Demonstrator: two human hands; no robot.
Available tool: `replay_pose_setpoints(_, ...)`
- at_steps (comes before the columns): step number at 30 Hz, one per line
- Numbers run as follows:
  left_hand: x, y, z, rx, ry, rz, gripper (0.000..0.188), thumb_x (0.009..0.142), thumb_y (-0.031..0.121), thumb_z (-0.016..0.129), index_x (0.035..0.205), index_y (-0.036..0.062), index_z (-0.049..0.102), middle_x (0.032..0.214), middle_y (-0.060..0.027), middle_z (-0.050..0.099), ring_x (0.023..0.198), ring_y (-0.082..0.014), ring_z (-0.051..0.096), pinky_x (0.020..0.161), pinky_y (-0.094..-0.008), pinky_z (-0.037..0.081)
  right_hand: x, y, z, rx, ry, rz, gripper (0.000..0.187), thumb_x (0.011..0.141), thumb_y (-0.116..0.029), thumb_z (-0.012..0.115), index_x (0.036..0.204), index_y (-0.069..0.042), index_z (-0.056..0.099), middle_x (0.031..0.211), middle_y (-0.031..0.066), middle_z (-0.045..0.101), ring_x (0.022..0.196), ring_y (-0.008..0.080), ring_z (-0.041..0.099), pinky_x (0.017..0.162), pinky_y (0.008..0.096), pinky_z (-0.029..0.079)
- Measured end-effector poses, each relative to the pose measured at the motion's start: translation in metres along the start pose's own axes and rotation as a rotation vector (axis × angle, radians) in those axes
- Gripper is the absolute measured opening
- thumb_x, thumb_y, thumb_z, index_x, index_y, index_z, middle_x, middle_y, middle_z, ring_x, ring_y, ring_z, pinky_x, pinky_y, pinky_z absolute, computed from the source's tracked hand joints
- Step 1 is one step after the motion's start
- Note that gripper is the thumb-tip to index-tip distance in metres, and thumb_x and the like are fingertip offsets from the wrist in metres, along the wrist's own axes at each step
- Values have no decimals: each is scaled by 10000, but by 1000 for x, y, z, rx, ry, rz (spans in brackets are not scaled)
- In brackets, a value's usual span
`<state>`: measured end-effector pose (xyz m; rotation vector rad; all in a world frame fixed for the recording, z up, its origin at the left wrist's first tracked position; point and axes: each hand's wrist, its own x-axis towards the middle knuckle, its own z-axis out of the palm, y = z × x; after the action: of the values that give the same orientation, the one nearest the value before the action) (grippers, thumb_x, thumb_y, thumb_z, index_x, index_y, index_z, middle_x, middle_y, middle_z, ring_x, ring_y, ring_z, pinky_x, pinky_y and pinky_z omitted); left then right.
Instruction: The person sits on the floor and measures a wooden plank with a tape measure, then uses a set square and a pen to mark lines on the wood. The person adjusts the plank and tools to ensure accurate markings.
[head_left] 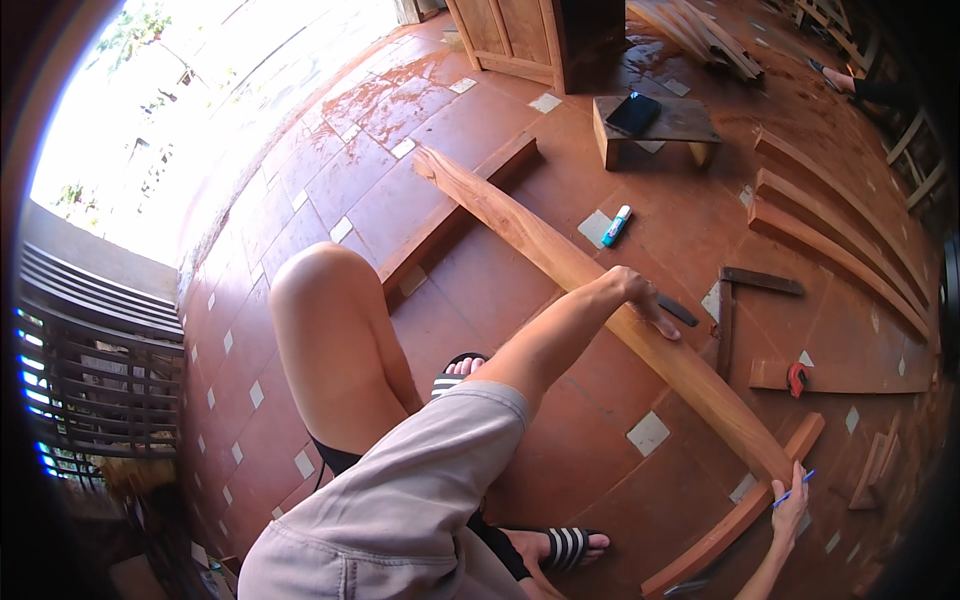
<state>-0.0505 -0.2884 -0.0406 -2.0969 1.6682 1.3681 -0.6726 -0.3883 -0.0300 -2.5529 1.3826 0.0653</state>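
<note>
A long wooden plank (pixel 560 255) slants across the floor in front of me. It lies across a wooden beam (pixel 440 240) at its far end and another wooden piece (pixel 710 545) at its near right end. My left hand (pixel 645 300) grips the plank near its middle, fingers bent over the edge. A dark flat strip (pixel 678 309) sticks out beside this hand; whether the hand touches it I cannot tell. At the near right end, my right hand (pixel 790 505) is closed around a slim blue pen (pixel 793 488), its fingers against the plank.
A low wooden bench (pixel 680 122) bears a black tablet-like device (pixel 634 114). Nearby are a teal-and-white bottle (pixel 616 226), an L-shaped square (pixel 728 300), curved wooden pieces (pixel 830 225) and a red tool (pixel 796 380) on a board. A cabinet (pixel 510 40) stands far off.
</note>
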Motion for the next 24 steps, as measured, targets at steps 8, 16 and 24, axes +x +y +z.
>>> replay_pose_setpoints(8,15,2,-17,-123,-162,31,1228,688,1011,661,1553,140,624,1621,-156,563,1539,-352,463,1257,-444,360,13,-12,-15,-42,-95,110,582,1103,-328,623,1573,1,526,1609,285,521,1496,452,492,1235,509,407)
replay_pose_setpoints(16,26,-2,-22,-177,-274,23,1209,711,990,674,1583,157,592,1650,-141,533,1554,-344,436,1271,-450,334,15,-14,-14,-27,-6,82,533,1043,-308,712,1465,9,635,1500,285,623,1372,463,598,1151,515,486)
replay_pose_setpoints(24,11,-1,-20,-220,-280,106,1142,756,953,683,1595,186,581,1661,-100,532,1561,-278,436,1278,-419,309,23,-51,-19,-20,-22,31,719,804,-176,913,1436,36,641,1492,285,627,1357,465,597,1157,519,470)
